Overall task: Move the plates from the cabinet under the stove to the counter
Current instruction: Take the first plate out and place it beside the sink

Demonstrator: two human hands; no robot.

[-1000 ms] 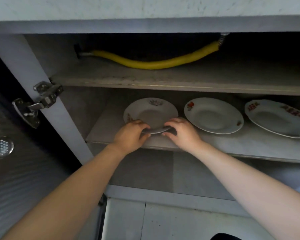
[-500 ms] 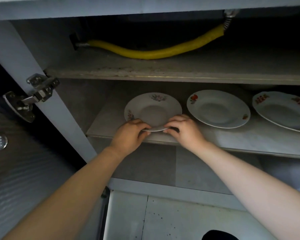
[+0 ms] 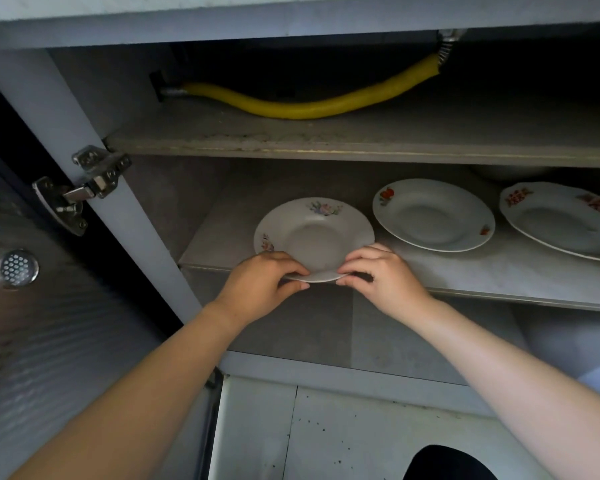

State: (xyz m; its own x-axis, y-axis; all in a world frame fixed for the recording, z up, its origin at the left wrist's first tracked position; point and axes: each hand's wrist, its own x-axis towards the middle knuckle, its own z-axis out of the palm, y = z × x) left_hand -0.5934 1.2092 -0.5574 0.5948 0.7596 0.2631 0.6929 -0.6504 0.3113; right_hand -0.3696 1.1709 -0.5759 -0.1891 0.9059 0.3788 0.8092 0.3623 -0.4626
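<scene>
Three white plates with flower prints lie on the lower shelf (image 3: 499,271) of the open cabinet. The left plate (image 3: 314,233) juts slightly over the shelf's front edge. My left hand (image 3: 260,285) pinches its near rim from the left, and my right hand (image 3: 381,275) pinches the same rim from the right. The middle plate (image 3: 433,214) and the right plate (image 3: 561,220), partly cut off by the frame edge, lie flat further right, untouched.
A yellow hose (image 3: 309,107) runs across the upper shelf. The cabinet door (image 3: 32,323) stands open at the left, with its metal hinge (image 3: 80,188) on the frame post. A pale bowl (image 3: 510,171) shows behind the plates. Tiled floor (image 3: 326,438) lies below.
The left plate has slid toward me, its near rim now past the shelf edge, with both hands still on it. The view has shifted slightly.
</scene>
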